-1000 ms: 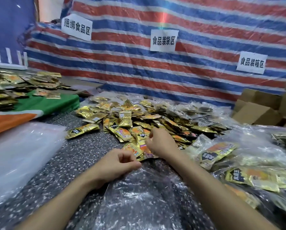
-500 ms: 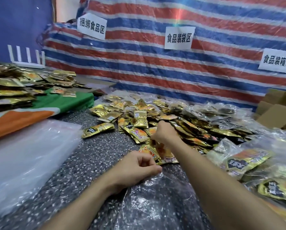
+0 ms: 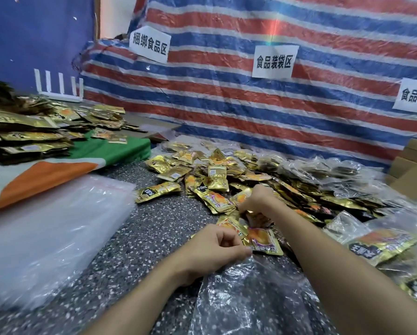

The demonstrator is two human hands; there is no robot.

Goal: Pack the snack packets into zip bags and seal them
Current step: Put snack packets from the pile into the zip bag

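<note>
A heap of small gold snack packets (image 3: 217, 180) lies on the dark speckled surface ahead of me. My right hand (image 3: 257, 198) reaches into the near edge of the heap, its fingers curled down around one gold packet (image 3: 241, 195). A clear empty zip bag (image 3: 248, 296) lies crumpled in front of me. My left hand (image 3: 217, 245) pinches the top edge of that bag with curled fingers. A gold and orange packet (image 3: 263, 241) lies just beyond the bag's mouth.
A stack of clear zip bags (image 3: 45, 226) lies at the left. Filled clear bags of packets (image 3: 381, 243) pile up at the right. Larger gold packets (image 3: 28, 131) sit on a green and orange cloth (image 3: 57, 170). Cardboard boxes (image 3: 410, 170) stand far right; a striped tarp (image 3: 251, 97) hangs behind.
My right hand has reached a little farther into the heap and closed on a packet. My left hand has kept its pinch on the bag. The view has shifted left.
</note>
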